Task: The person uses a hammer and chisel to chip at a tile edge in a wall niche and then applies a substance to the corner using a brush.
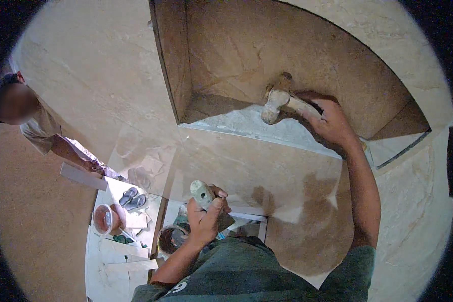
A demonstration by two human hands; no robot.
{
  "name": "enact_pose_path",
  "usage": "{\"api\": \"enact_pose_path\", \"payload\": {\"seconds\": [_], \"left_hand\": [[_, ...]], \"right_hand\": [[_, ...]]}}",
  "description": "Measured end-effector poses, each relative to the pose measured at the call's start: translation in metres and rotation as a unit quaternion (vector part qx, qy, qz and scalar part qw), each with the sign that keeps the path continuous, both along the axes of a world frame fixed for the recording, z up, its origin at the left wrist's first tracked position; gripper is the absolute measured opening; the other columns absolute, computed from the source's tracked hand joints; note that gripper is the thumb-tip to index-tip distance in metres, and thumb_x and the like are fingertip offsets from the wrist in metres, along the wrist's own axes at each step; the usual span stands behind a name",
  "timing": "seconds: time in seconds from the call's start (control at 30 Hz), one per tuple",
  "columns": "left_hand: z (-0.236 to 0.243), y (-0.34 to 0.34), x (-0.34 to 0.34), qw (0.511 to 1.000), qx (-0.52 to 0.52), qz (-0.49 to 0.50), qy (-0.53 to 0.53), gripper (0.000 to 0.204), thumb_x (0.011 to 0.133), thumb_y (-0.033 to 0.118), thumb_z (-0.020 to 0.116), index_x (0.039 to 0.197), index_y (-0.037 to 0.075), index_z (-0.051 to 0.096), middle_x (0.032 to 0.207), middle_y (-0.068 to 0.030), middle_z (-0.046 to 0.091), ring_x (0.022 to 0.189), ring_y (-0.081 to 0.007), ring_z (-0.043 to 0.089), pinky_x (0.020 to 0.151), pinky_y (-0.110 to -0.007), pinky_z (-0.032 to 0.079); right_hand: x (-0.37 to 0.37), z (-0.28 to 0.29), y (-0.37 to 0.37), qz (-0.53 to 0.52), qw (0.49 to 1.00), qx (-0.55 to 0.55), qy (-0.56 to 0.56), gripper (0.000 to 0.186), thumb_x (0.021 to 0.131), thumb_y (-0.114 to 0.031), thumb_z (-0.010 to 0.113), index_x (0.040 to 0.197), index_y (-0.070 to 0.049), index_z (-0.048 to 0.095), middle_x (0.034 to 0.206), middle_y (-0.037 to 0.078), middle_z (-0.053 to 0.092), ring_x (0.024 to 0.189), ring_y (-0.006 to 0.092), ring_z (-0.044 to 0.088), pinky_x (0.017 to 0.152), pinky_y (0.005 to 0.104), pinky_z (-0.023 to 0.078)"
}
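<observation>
In my right hand [332,123] is a hammer [277,103], gripped by its pale wooden handle with the fingers wrapped round it. The hammer's worn, mortar-coated head is inside a tiled wall niche [267,45], above the niche's whitish bottom ledge [236,123]. My left hand [205,219] is lower, near my body, closed round a trowel [201,194]. Its pale, crusted handle points upward with a hole at the end, and part of a flat, dark blade shows below my fingers.
Beige tiled wall surrounds the niche. At lower left, a white surface [99,256] bears sandals [133,200], a clear bucket [105,220] and tile offcuts [131,264]. A second bucket [171,240] stands beside my left forearm. Another person [43,128] is at far left, near a long pale strip [83,176].
</observation>
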State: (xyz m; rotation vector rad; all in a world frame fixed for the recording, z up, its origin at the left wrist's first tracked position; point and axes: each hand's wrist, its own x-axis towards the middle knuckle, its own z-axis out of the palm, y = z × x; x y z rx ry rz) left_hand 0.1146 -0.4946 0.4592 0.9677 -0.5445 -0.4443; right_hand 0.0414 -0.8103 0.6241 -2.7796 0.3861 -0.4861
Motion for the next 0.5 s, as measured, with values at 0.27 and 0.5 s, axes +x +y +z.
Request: {"api": "enact_pose_path", "payload": {"seconds": [0.27,0.5], "left_hand": [[0.012,-0.008,0.004,0.962,0.183,-0.005,-0.204,0.026,0.085,0.019,0.068,0.103,0.002,0.059,0.085,-0.0127,0.064,0.07,-0.0232,0.063,0.064,-0.035,0.051],[0.061,-0.049,-0.002,0.754,0.313,-0.021,-0.577,0.065,0.067,0.033,0.076,0.122,0.006,0.052,0.091,-0.0138,0.061,0.082,-0.0348,0.062,0.063,-0.039,0.05]], "right_hand": [[-0.038,0.011,0.073,-0.03,0.972,-0.083,-0.219,0.019,0.081,-0.011,0.067,0.098,-0.004,0.065,0.089,0.016,0.064,0.078,0.0296,0.064,0.072,0.0377,0.051],[-0.061,0.008,0.14,0.001,0.967,0.085,0.239,0.046,0.076,-0.031,0.073,0.104,0.003,0.058,0.084,0.021,0.062,0.074,0.0379,0.062,0.065,0.0431,0.049]]}}
